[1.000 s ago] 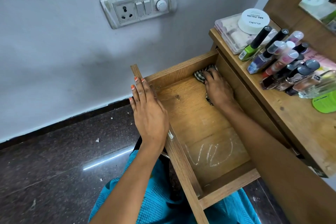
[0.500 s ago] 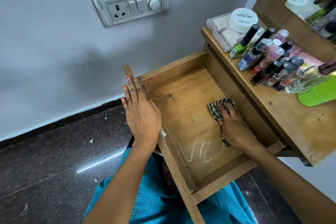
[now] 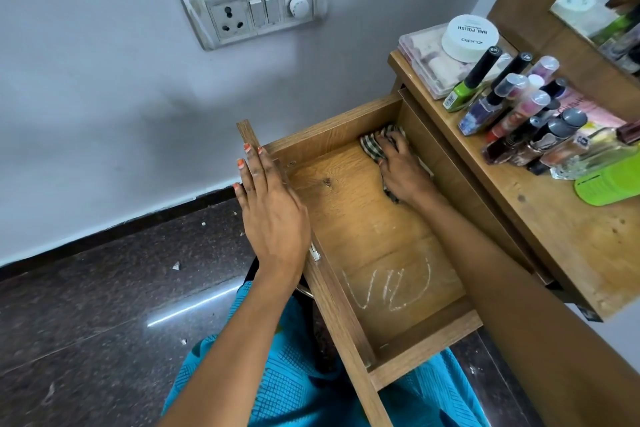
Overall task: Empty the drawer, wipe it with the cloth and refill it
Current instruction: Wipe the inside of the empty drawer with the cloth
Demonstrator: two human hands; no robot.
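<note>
Left hand point(image 3: 273, 215) lies flat, fingers straight and together, palm down on the left wall of the drawer point(image 3: 332, 291); grip holds nothing, it only steadies. The drawer is pulled out and emptied; its long axis runs from the near front panel away toward the far back wall. On the near part of the floor a pale scribble point(image 3: 391, 288), chalk-like zigzag, unwiped. Right hand point(image 3: 401, 170) is inside at the far right corner, palm pressed down on the cloth point(image 3: 375, 146), fingers spread over it, so the grip is a flat press, not a pinch. The cloth is a dark-and-light check, crumpled, showing past the fingertips and at the heel of the hand, touching back wall and floor. Key relation: the scribble lies toward the body from the right hand, along the long axis, well apart from the cloth; the right hand is the one to reach it. Judgement: wiping in progress, refilling not begun. On the surface point(image 3: 571, 246) at right, bottles point(image 3: 519, 121) stand crowded, just beside the drawer.
</note>
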